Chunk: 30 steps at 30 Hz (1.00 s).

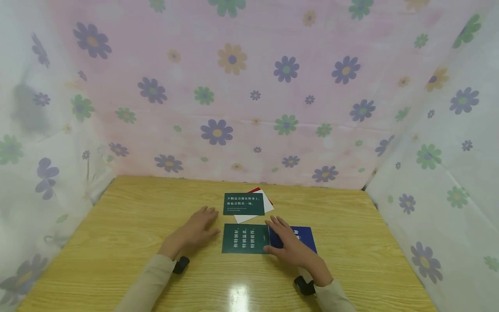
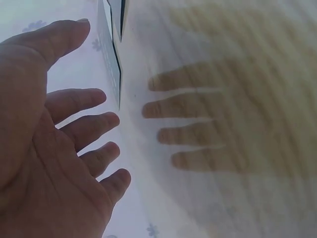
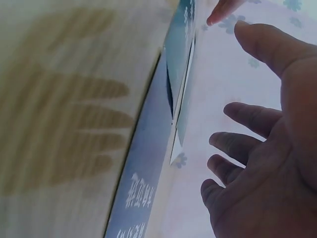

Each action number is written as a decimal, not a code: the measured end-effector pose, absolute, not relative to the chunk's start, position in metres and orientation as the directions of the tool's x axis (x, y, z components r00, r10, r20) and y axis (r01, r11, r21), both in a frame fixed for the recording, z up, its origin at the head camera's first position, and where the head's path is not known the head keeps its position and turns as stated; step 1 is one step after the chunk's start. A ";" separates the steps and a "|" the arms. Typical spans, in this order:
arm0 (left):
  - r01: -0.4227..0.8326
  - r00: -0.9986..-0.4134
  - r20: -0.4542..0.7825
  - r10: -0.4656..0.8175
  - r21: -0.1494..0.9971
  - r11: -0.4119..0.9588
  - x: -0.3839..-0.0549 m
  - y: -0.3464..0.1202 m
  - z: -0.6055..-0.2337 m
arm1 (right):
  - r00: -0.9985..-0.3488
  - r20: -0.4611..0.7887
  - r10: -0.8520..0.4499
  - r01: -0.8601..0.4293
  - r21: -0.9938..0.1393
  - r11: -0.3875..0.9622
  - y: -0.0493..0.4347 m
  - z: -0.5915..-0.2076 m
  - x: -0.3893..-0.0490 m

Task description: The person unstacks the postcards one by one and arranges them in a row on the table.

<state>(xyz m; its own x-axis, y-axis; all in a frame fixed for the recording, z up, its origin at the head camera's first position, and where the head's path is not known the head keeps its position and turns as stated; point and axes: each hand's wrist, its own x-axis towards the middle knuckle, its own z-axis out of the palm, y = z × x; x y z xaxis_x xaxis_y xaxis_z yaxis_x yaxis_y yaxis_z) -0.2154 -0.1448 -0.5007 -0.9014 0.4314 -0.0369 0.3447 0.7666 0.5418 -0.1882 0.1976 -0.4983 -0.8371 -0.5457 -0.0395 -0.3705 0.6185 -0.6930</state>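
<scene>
A dark green card [image 1: 245,239] with white lettering lies flat in front of me. To its right lies a blue card [image 1: 306,234], partly covered from view by my right hand [image 1: 294,248]. In the right wrist view that hand's fingers are spread and relaxed above the blue card [image 3: 141,158], pinching nothing. My left hand [image 1: 193,230] is just left of the green card, its fingers extended and holding nothing; the left wrist view shows a gap to the table. Behind, another green card [image 1: 243,204] overlaps a white card [image 1: 268,205], with a red edge [image 1: 255,190] showing beneath.
All the cards lie on a light wood-grain table [image 1: 128,216]. A pink flowered cloth [image 1: 253,82] hangs behind the table, and pale flowered cloths [image 1: 448,173] hang at both sides. Each wrist wears a small black device [image 1: 304,286].
</scene>
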 end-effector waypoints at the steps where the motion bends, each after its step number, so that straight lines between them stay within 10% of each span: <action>1: 0.350 -0.900 -0.035 0.434 0.536 0.768 -0.217 -0.144 -0.500 | -0.838 -0.035 -0.545 -0.373 -0.692 0.618 0.196 -0.499 -0.190; 30: 0.398 -0.901 -0.025 0.433 0.350 0.848 -0.257 -0.134 -0.501 | -0.865 -0.090 -0.494 -0.396 -0.483 0.781 0.175 -0.505 -0.269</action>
